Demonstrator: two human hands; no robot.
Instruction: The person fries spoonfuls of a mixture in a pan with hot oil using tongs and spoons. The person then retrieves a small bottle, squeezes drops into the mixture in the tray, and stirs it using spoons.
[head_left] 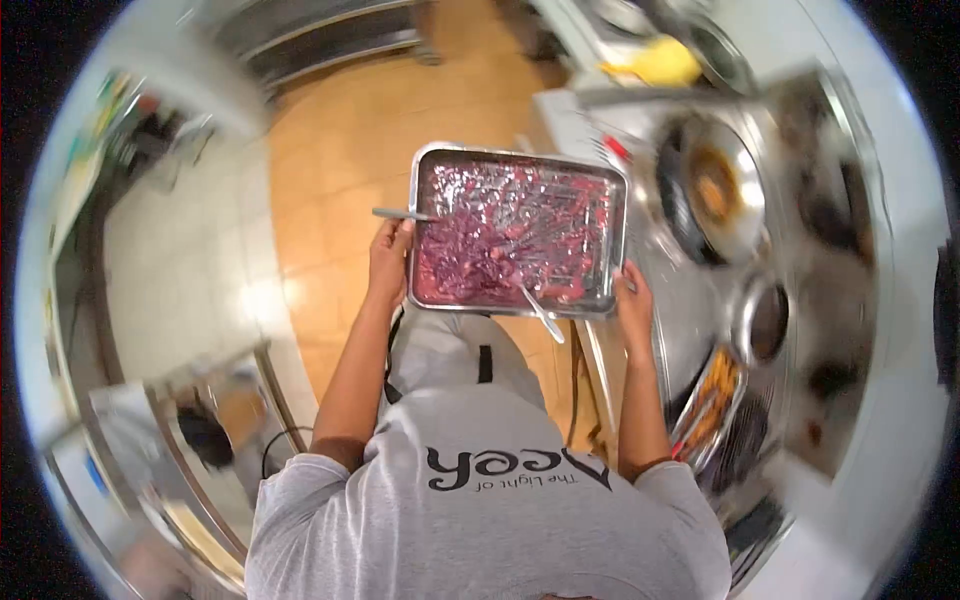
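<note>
A rectangular metal tray (622,215) is held out in front of my body, gripped at both short sides. Purple-red, glossy food (465,250) is smeared over its inside, thickest toward the left and near side. My left hand (390,255) is closed on the left rim, and my right hand (632,300) on the lower right corner; some fingers are hidden under the tray. One utensil handle (395,214) sticks out over the left rim, right above my left hand. A second utensil with a pale handle (543,315) leans over the near rim.
To the right runs a metal counter and stove with a wok (725,190) holding brown liquid, a smaller round pan (765,318) and a tray of orange-brown food (712,400). A yellow cloth-like item (655,65) lies farther back. Metal shelving (165,430) stands at left.
</note>
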